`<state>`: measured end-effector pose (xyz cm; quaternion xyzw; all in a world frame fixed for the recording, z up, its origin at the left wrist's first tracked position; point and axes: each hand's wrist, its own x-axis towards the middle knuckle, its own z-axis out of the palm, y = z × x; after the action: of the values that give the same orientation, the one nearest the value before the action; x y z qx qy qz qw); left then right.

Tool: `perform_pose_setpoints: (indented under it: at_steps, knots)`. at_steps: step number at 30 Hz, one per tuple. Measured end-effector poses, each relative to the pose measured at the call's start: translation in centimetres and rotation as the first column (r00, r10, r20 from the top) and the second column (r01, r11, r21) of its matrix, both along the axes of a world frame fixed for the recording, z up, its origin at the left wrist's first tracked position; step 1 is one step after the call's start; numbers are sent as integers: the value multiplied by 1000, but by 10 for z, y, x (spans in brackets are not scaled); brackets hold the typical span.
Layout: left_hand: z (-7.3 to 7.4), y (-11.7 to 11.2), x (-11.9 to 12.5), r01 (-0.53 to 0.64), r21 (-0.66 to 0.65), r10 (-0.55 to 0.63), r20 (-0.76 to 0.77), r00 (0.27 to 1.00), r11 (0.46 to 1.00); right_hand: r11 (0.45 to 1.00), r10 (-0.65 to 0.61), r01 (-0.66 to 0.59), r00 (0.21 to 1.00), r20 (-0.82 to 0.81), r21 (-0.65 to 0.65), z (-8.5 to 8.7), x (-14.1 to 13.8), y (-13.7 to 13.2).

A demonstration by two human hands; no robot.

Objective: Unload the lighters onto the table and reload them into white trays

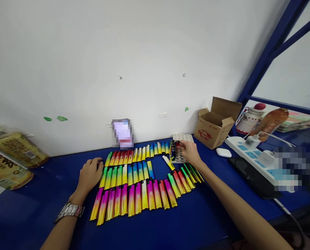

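Several shiny rainbow-coloured lighters point(134, 180) lie in three rows on the blue table point(45, 208). My left hand point(89, 175) rests on the table with fingers curled, touching the left end of the middle row; a metal watch is on that wrist. My right hand point(190, 152) reaches to a white tray point(179, 158) that holds a few upright lighters point(173, 150). Its fingers pinch the top of one lighter in that tray. One yellow lighter point(168, 162) lies loose beside the tray.
An open cardboard box point(214, 124) stands behind the tray at the wall. A white earbud case point(223, 152), a power strip point(251, 152), a dark device point(253, 177), a jar and a bottle are at the right. Drink bottles point(11, 156) lie at the far left.
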<state>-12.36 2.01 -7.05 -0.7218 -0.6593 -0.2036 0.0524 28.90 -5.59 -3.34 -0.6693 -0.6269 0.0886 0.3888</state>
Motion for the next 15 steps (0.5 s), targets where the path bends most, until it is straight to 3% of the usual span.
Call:
perform_pose_setpoints:
  at_steps: [8,15]
  knots:
    - [5,-2,2,-8,-29,8,-4,1000,1000,992,127,-126,989,-79,18,-7,-1,9]
    - [6,-3,3,-13,-31,13,2,1000,999,991,129,-125,984,-119,42,-5,1,1]
